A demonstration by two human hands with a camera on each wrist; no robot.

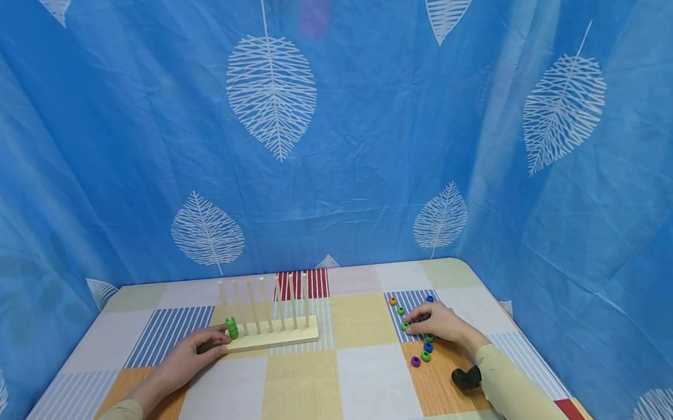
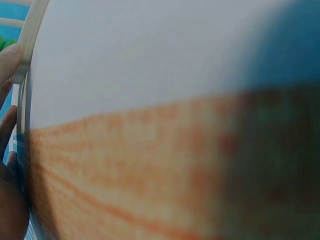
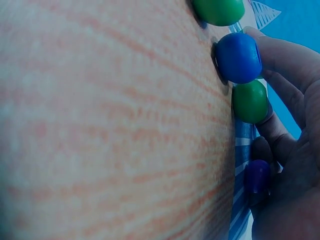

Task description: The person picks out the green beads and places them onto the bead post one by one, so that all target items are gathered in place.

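Note:
At the left, a pale wooden peg stand (image 1: 274, 340) has several upright pegs in a row. Several green beads (image 1: 232, 328) are stacked on its leftmost peg. My left hand (image 1: 195, 354) grips the stand's left end, thumb in front; the left wrist view catches only the fingers (image 2: 9, 62) at its edge. Over loose beads on the right, my right hand (image 1: 444, 322) pinches a green bead (image 1: 405, 326) between thumb and forefinger. Close below that hand lie another green bead (image 1: 426, 356), a blue bead (image 1: 428, 347) and a purple bead (image 1: 416, 361).
An orange bead (image 1: 392, 301), a green bead (image 1: 401, 310) and a blue bead (image 1: 430, 298) lie beyond the right hand. A black object (image 1: 467, 378) sits at the right wrist. The patchwork tablecloth (image 1: 301, 384) ends at blue leaf-print curtains (image 1: 339, 141).

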